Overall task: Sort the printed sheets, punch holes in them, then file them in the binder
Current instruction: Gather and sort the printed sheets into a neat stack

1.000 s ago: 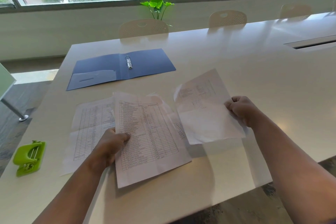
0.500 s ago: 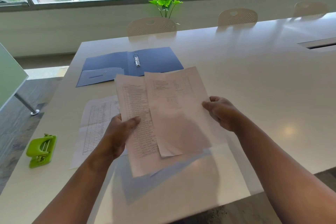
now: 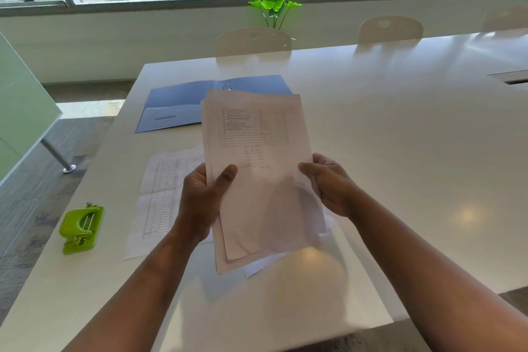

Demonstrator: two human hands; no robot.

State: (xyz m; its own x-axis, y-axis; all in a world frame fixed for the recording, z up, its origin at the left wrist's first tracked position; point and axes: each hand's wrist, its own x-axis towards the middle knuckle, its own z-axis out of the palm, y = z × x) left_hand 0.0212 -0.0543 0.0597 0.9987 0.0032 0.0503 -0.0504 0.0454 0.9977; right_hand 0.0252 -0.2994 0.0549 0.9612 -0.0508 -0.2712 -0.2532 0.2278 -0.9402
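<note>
I hold a small stack of printed sheets (image 3: 254,151) upright above the white table (image 3: 400,137). My left hand (image 3: 204,197) grips its left edge with the thumb on the front. My right hand (image 3: 328,183) pinches the right edge. One more printed sheet (image 3: 165,194) lies flat on the table, partly behind my left hand. An open blue ring binder (image 3: 177,106) lies beyond the stack, its metal ring just showing above the paper. A green hole punch (image 3: 81,227) sits near the table's left edge.
Cream chairs (image 3: 253,41) stand along the table's far side, with a green plant (image 3: 274,8) behind them by the windows. A frosted green panel on a metal leg (image 3: 57,157) stands left of the table. A slot (image 3: 511,78) is set into the table at far right.
My two hands have brought their separate sheets together into one stack and lifted it off the table. One sheet stays lying at the left.
</note>
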